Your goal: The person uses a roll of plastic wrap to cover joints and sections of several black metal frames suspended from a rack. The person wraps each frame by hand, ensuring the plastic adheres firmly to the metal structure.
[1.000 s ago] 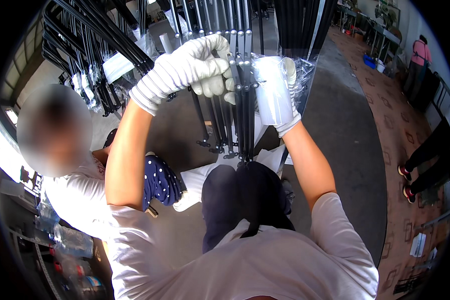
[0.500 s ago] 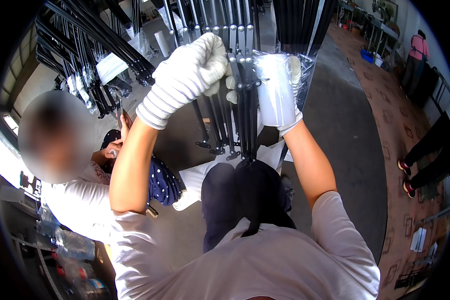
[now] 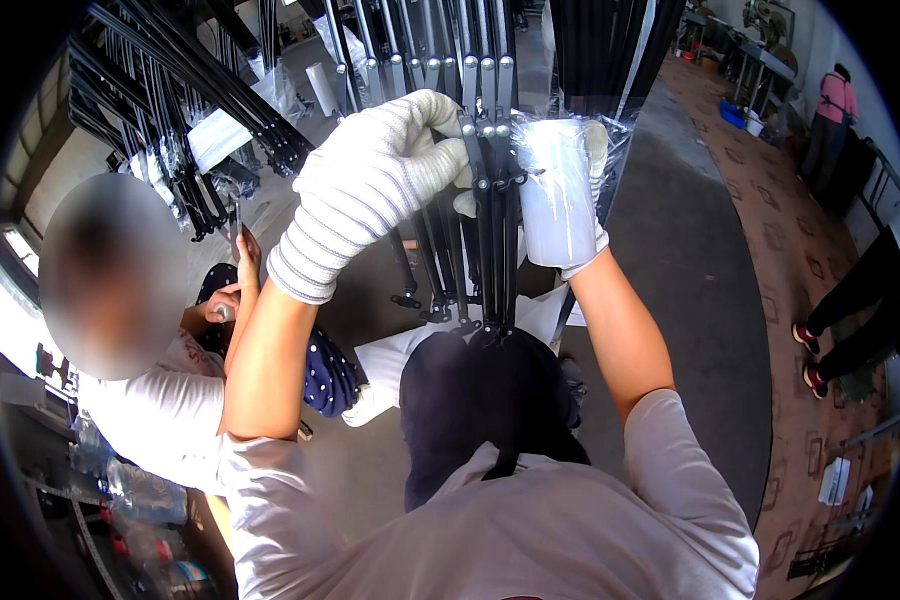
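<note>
My left hand (image 3: 380, 170), in a white striped knit glove, is curled against the side of a bundle of black metal bars (image 3: 488, 235) joined by silver rivets. Its thumb and index finger bend toward the bars; the other fingertips are partly hidden behind them. Right of the bundle, my gloved right hand (image 3: 597, 165) grips a roll of clear plastic film (image 3: 557, 205) from its far right side. The roll stands nearly upright, loose film crinkling around its top. The lower ends of the bars hang just above my knees (image 3: 485, 390).
At left, a person (image 3: 150, 410) in a white top sits close to my arm, near plastic bottles (image 3: 150, 490). More black bars (image 3: 170, 100) lean at upper left. Upper right, a person in pink (image 3: 838, 100) stands near a blue bin (image 3: 733, 111).
My left hand has lowered slightly, and its fist has loosened, with thumb and index finger now more apart. The roll in my right hand has shifted a little lower.
</note>
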A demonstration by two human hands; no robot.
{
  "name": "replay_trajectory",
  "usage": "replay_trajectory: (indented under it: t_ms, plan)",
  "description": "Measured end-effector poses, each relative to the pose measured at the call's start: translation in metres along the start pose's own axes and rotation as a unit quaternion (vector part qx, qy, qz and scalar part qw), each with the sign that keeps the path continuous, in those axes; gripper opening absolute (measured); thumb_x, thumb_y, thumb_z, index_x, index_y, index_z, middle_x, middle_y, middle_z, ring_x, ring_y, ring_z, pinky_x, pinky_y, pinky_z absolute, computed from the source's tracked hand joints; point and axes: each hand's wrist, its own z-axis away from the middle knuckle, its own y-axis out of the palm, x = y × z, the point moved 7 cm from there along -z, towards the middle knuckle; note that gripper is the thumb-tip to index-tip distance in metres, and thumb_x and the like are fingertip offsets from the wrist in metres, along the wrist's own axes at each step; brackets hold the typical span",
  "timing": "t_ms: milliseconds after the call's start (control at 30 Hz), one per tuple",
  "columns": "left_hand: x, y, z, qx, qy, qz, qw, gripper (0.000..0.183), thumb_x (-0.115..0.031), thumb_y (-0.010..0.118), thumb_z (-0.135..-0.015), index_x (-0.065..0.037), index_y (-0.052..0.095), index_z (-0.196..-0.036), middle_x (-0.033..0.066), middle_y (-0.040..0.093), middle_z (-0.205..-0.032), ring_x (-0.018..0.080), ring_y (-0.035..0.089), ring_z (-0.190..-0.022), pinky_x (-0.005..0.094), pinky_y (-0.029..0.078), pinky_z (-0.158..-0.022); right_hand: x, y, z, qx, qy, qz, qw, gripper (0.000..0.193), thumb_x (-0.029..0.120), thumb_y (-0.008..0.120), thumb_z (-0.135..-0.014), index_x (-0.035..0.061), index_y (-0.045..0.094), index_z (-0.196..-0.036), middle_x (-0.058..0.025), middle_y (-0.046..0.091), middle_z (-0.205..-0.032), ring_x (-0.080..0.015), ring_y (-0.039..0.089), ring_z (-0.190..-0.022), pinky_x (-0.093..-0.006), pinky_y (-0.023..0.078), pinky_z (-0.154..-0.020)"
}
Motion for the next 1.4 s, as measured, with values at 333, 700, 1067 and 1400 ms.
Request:
replay_trajectory:
  t_ms: [333, 700, 1067, 1400]
  plan:
    - [-0.007, 0.004, -0.001, -0.032, 0.034, 0.078, 0.996, 0.002, -0.003, 0.051, -0.077, -0.003, 0.052, -0.075, 0.0023, 0.06, -0.059, 0.0069, 0.057, -0.052, 0.0184, 0.044, -0.05, 0.0, 0.013, 0.002, 0.052, 0.01, -0.114, 0.992, 0.071, 0.055, 0.058, -0.069, 0.0008, 0.044, -0.113, -0.0092, 0.055, -0.098, -0.017, 0.057, -0.085, -0.0278, 0.049, -0.075]
    - [0.014, -0.012, 0.005, -0.26, 0.105, -0.057, 0.958, 0.007, -0.006, 0.059, -0.067, -0.005, 0.058, -0.074, 0.0057, 0.057, -0.058, 0.0096, 0.056, -0.053, 0.0218, 0.044, -0.051, -0.002, -0.002, -0.004, 0.04, -0.033, -0.139, 0.989, 0.066, 0.053, 0.06, -0.069, 0.0001, 0.048, -0.107, -0.0086, 0.057, -0.091, -0.0158, 0.058, -0.079, -0.0254, 0.05, -0.07]
    - [0.016, -0.015, 0.001, -0.117, -0.018, 0.186, 0.975, 0.019, -0.011, 0.06, -0.077, -0.002, 0.059, -0.093, -0.0003, 0.058, -0.073, 0.003, 0.051, -0.064, 0.0154, 0.041, -0.057, 0.017, 0.01, -0.008, 0.09, -0.063, -0.149, 0.983, 0.06, 0.051, 0.059, -0.071, -0.0007, 0.052, -0.101, -0.0114, 0.059, -0.089, -0.0184, 0.059, -0.079, -0.029, 0.05, -0.072]
    - [-0.005, -0.016, -0.011, -0.089, 0.025, 0.101, 0.991, 0.017, -0.009, 0.058, -0.077, -0.002, 0.06, -0.093, 0.0011, 0.058, -0.077, 0.0068, 0.053, -0.071, 0.02, 0.043, -0.066, 0.023, 0.024, -0.001, 0.125, -0.068, -0.158, 0.977, 0.054, 0.046, 0.06, -0.073, -0.0024, 0.055, -0.095, -0.013, 0.061, -0.086, -0.0189, 0.06, -0.076, -0.029, 0.051, -0.071]
